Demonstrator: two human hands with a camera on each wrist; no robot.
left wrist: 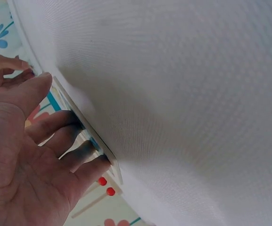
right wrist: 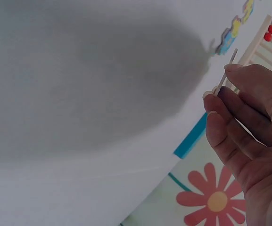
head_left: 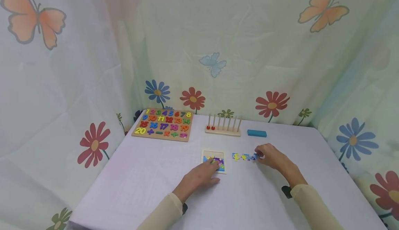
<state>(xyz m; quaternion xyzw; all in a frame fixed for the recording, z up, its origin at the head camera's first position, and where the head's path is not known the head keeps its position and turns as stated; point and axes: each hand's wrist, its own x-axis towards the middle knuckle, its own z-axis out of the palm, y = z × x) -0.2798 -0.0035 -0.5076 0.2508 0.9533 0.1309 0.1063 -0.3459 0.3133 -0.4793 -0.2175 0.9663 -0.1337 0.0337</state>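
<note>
The left hand (head_left: 201, 174) reaches in from 7 o'clock and lies over the near part of the puzzle tray (head_left: 214, 154), fingers loosely extended onto it and thumb held away, gripping nothing; that light contact seems right for steadying the frame, so long as the fingertips press toward the tabletop (head_left: 156, 181) without dragging the coloured pieces beneath them. The tray shows bare wood toward 12 o'clock and coloured pieces toward 6 o'clock, some of them hidden by the fingers. At 3 o'clock from the tray runs a short row of loose pieces (head_left: 236, 157), and at its far end the right hand (head_left: 274, 158) is nearly closed, thumb and fingertips pinching one thin piece (right wrist: 233, 56) by its faces, the other fingers curled loosely. The right wrist view shows that piece edge-on and tilted, clear of the tabletop, its printed face out of sight; turning the wrist to bring the picture uppermost would probably make its orientation easier to judge. A soft pinch near one edge likely serves best, leaving the opposite edge free to meet a neighbour first. Lifting over the loose row, rather than sweeping along it, would avoid scattering those pieces.
</note>
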